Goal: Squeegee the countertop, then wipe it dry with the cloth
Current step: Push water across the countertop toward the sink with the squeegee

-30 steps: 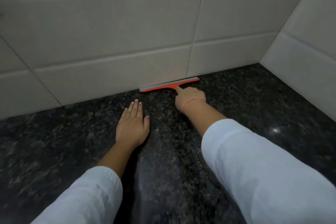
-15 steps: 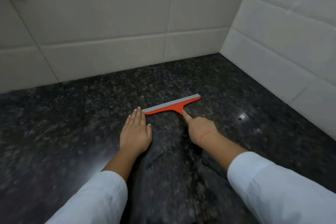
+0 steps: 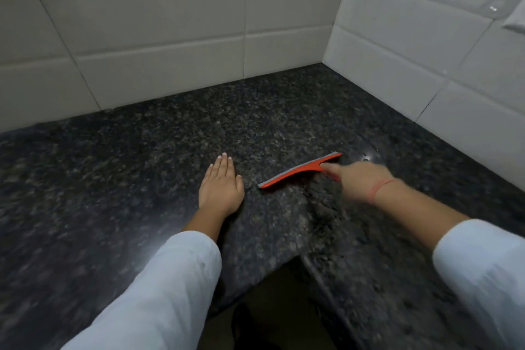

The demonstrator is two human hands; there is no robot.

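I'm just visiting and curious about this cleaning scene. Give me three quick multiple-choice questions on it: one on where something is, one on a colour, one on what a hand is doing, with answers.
1. Where is the squeegee?
A. Hanging on the tiled wall
B. On the dark countertop, between the two hands
C. On the floor

2. What colour is the squeegee's body?
A. Orange-red, with a grey blade strip
B. Blue
C. Black

3. What is the left hand doing?
A. Gripping the squeegee
B. Holding a cloth
C. Lying flat and open on the countertop

Answers:
1. B: it lies on the speckled stone, its blade end pointing toward the left hand.
2. A: an orange-red body with a grey edge shows along its length.
3. C: its palm is down with fingers extended, apart from the squeegee, while the right hand holds the handle.
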